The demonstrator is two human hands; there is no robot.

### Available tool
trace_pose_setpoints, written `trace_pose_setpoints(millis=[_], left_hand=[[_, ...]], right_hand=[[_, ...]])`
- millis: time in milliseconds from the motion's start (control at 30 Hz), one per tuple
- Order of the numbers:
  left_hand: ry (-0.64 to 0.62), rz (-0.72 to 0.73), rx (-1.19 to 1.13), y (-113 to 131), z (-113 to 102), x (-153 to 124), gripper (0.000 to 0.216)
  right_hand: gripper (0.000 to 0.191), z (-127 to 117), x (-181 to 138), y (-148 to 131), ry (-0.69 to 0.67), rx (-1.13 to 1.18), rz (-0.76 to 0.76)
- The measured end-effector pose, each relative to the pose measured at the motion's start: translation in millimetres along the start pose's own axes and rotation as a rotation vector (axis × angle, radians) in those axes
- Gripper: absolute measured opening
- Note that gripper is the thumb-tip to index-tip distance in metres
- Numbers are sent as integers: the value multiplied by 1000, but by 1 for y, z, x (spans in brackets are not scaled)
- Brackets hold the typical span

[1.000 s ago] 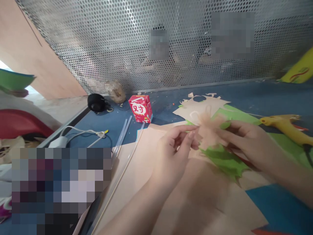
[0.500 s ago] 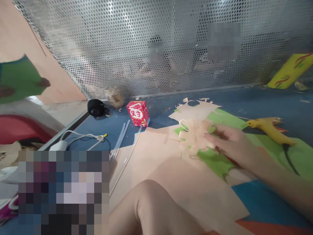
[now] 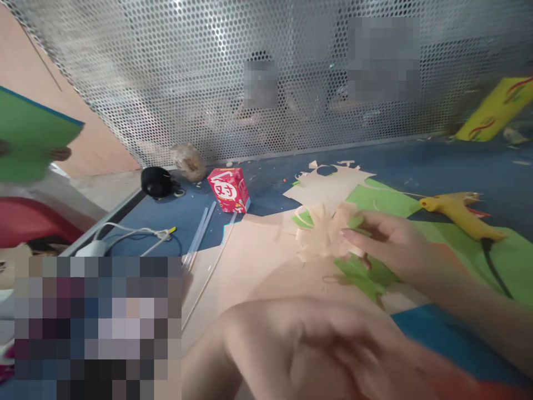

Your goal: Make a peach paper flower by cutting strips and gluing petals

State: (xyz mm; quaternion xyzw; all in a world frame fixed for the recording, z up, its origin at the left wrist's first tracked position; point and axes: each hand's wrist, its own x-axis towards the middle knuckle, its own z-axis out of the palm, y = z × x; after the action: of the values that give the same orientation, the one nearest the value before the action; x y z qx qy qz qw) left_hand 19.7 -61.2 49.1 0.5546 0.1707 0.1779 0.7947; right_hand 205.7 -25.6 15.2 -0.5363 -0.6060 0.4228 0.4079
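My right hand [image 3: 385, 236] pinches a cream paper flower [image 3: 322, 230] with curled, cut strips at its right edge, where a bit of green shows by the fingers. Beneath the flower lie a large cream sheet [image 3: 258, 255] and green paper pieces [image 3: 368, 275]. Close to the camera, my left hand [image 3: 320, 344] is blurred, its fingers bent and pointing right; whether they grip anything is hidden. Below it at the lower right is a blurred orange patch. Right of my right hand rests a yellow glue gun [image 3: 452, 214] with a black cord.
A red drink carton [image 3: 227, 191] stands beside clear glue sticks [image 3: 200, 230]. Behind are a black round object [image 3: 156, 182], a perforated metal screen [image 3: 291, 72] and a yellow package [image 3: 495, 111]. At left, another person's hands hold a green sheet [image 3: 33, 139]. A white cable [image 3: 137, 228] lies nearby.
My left hand has risen and moved right, bringing its fingers into view. My right hand keeps the paper flower in nearly the same place. The other person's green sheet has shifted.
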Motion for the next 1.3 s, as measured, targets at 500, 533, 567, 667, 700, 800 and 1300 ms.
trace_pose_setpoints(millis=[500,533,567,667,700,800,1300], left_hand=[[948,264,292,-22,-19,19,16],[968,271,283,-23,-21,19,14],[988,280,283,-23,-22,19,15],[1029,277,302,-24,-26,18,16],[1031,267,303,-24,-27,18,15],[1039,252,329,-24,-27,19,15],[1015,270,455,-15,-21,19,25]], right_hand=[[19,4,-7,-2,-155,21,2],[17,4,-7,-2,-159,21,6],[16,5,-6,-2,-163,22,5],[17,4,-5,-2,-203,19,-4],[19,3,-4,-1,-211,8,-4],[26,1,-4,0,-198,-56,-19],[24,0,-1,6,-124,-73,-73]])
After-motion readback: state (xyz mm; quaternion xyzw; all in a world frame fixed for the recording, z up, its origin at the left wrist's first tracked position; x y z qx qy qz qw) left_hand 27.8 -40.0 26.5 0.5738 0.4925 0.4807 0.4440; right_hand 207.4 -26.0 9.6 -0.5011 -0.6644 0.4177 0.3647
